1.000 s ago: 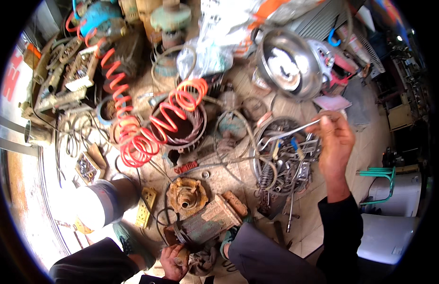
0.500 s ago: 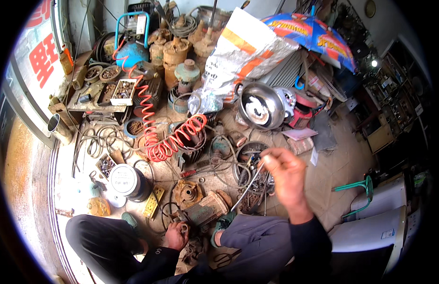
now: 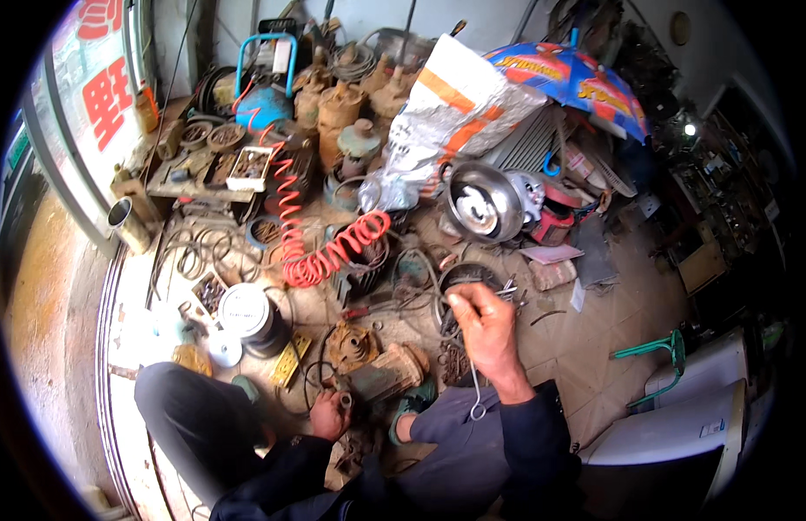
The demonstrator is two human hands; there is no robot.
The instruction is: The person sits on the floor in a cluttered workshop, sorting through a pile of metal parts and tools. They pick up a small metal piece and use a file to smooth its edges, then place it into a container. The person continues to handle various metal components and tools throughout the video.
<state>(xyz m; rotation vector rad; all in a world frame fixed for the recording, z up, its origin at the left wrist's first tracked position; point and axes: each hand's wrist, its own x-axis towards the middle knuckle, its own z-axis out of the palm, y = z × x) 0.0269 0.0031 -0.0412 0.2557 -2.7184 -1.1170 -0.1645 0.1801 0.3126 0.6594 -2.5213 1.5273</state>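
Head view, the only one we have. We see the right hand up in front of the right thigh, thumb and forefinger pinched narrow on a thin metal rod; its ring-shaped end hangs lowest, over the trouser leg. The left hand is low between the knees, fingers curled around a small round part with its open end facing up (fingers cover the rest, so we can't tell its full shape).

Just beside the left hand, a rusty motor body lies on its side on the floor, near the right foot. A rusted flange sits just beyond it; left of that we log a yellow power strip and a dark bucket with a white lid. Past the right hand, partly hidden by it, a round basin holds metal bits. Farther off: a coiled red hose and a steel pot, tilted.
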